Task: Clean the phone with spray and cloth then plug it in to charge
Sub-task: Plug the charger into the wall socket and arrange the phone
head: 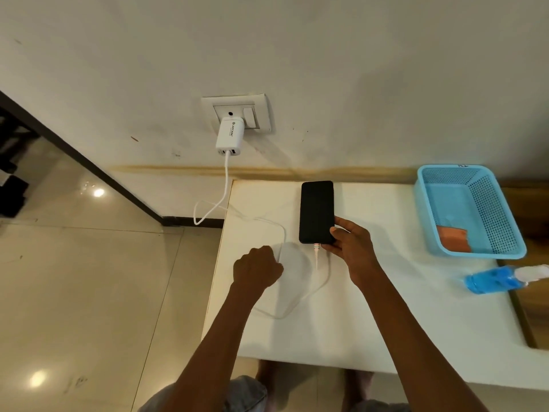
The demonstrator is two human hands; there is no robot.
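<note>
Head view: phone [316, 211] lies flat, screen dark, on the white table [371, 307], long axis running away from the person toward the wall. Cable [297, 304] connector sits at the phone's near short end; seating cannot be confirmed. Right hand [349, 243] is nearer, thumb and fingers pinching the phone's near right corner. Left hand [257, 269] rests just left of the near end, fingers curled; it appears to grip the cable, though not clearly. Charger [229, 135] sits in the wall socket. Spray bottle [502, 279] and basket [475, 254] stand well right.
</note>
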